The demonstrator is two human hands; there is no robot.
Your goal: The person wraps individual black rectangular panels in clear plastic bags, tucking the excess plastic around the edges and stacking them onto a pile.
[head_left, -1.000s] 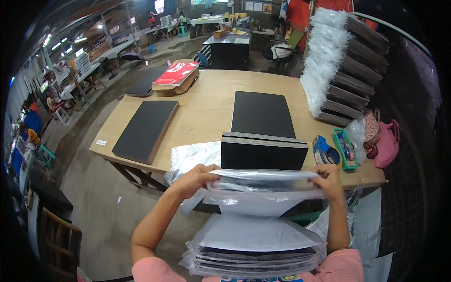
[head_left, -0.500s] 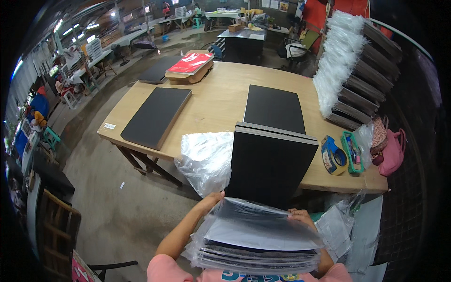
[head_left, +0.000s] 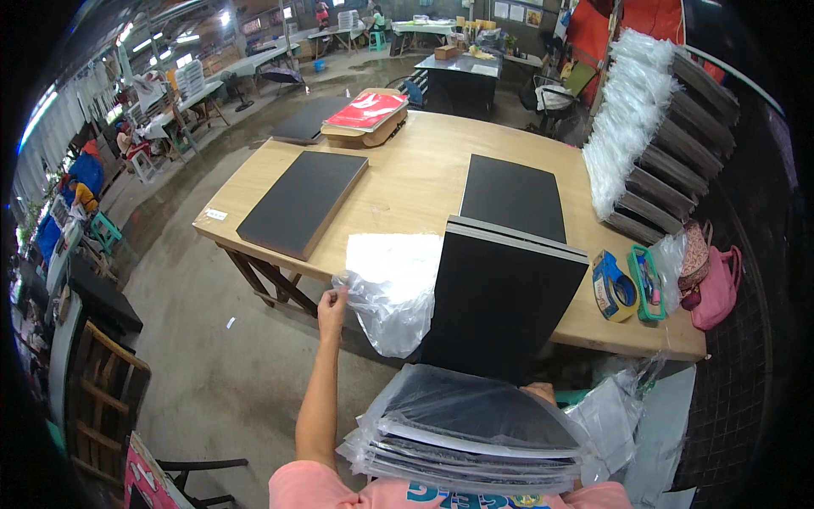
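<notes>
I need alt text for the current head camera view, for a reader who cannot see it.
A person's left hand pinches the edge of some clear plastic at a wooden table. The right hand is partly hidden behind a stack of plastic-wrapped flat pieces; black boards stand on edge by the table.

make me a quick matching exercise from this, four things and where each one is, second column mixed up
Things:
1. left hand
2. tape dispenser
3. red packet
4. pink bag

Places:
A. on brown cardboard
B. right of the green basket
C. at the edge of the clear plastic
D. just left of the green basket

Pairs: 1-C, 2-D, 3-A, 4-B
</notes>
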